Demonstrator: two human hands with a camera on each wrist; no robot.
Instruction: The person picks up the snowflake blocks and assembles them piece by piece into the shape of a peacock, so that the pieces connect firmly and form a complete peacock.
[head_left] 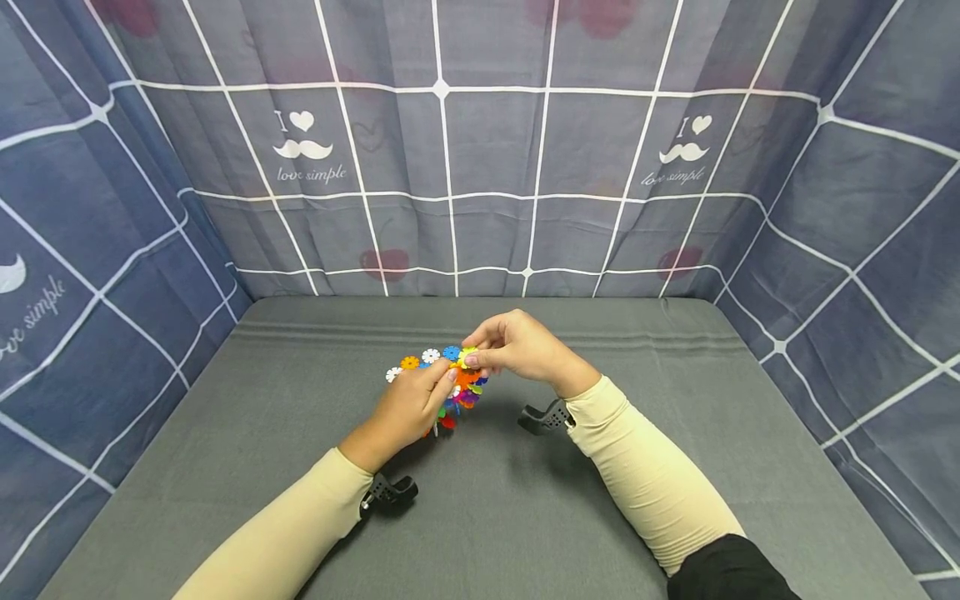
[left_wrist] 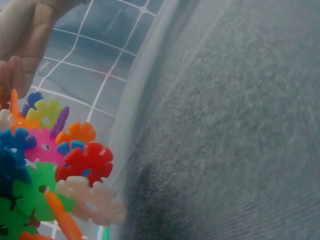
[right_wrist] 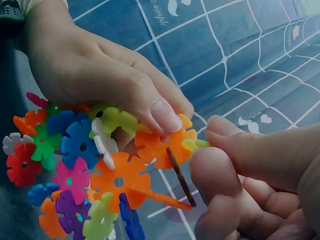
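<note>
Many colourful plastic snowflake discs are joined into one cluster, raised above the table. My left hand grips it, with the thumb on an orange disc at its edge. Across from it my right hand pinches a yellow-green disc between thumb and fingers. That disc meets the orange one; how deep the slots sit in each other is hidden by the fingertips. In the left wrist view, red, pale pink and green discs show on the cluster's underside.
A grey cloth-covered table lies beneath both hands. Blue-grey checked curtains stand close behind and at both sides. Black wrist mounts hang below the cream sleeves.
</note>
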